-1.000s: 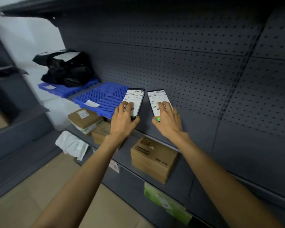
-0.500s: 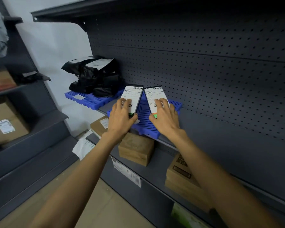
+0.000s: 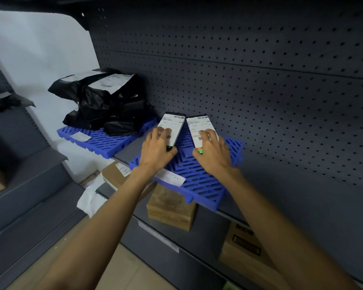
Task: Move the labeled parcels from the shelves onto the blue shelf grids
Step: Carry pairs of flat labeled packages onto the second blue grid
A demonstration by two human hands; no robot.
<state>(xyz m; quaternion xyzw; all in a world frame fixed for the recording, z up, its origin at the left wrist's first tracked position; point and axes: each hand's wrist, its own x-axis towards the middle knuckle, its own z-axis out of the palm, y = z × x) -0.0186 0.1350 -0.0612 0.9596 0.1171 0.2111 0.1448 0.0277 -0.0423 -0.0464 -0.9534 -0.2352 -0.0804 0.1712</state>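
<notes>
My left hand (image 3: 157,147) grips a slim black parcel with a white barcode label (image 3: 172,125). A matching labeled parcel (image 3: 198,127) is gripped by my right hand (image 3: 213,152). Both parcels stand side by side, tilted back, over the nearer blue shelf grid (image 3: 199,185) on the grey shelf. A white slip (image 3: 169,177) lies on that grid's front left. Further left, a second blue grid (image 3: 99,142) carries a heap of black bagged parcels (image 3: 105,105) with white labels.
A dark pegboard back panel (image 3: 260,91) rises behind the shelf. On the lower shelf sit brown cardboard boxes (image 3: 170,208), (image 3: 118,172), (image 3: 245,248). A white bag (image 3: 90,197) lies low at the left. Another grey rack (image 3: 19,174) stands to the left.
My view and both hands have shifted left along the shelf. The two parcels now hover over the nearer blue grid instead of the bare shelf to its right.
</notes>
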